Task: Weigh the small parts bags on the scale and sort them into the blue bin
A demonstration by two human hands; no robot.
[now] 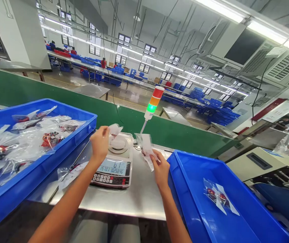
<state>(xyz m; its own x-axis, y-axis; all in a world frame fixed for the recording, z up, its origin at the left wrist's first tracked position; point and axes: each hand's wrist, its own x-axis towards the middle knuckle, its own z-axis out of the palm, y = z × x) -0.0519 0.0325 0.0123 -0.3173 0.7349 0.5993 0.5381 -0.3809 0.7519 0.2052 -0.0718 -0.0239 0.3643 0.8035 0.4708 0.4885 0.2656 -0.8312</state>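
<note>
My left hand (99, 143) is closed round a small clear plastic packet (115, 130), held just above the pan of a digital counting scale (114, 162). My right hand (161, 169) pinches another clear packet (145, 148) with small parts inside, to the right of the scale. The scale sits on a steel table (134, 195) between two blue bins, and its display shows digits.
A blue bin (65, 148) on the left holds several bagged parts. A blue bin (235, 216) on the right holds one packet (219, 195). A loose bag (70, 172) lies by the scale. Behind run a green conveyor belt (58, 101) and a signal tower (153, 101) lit green.
</note>
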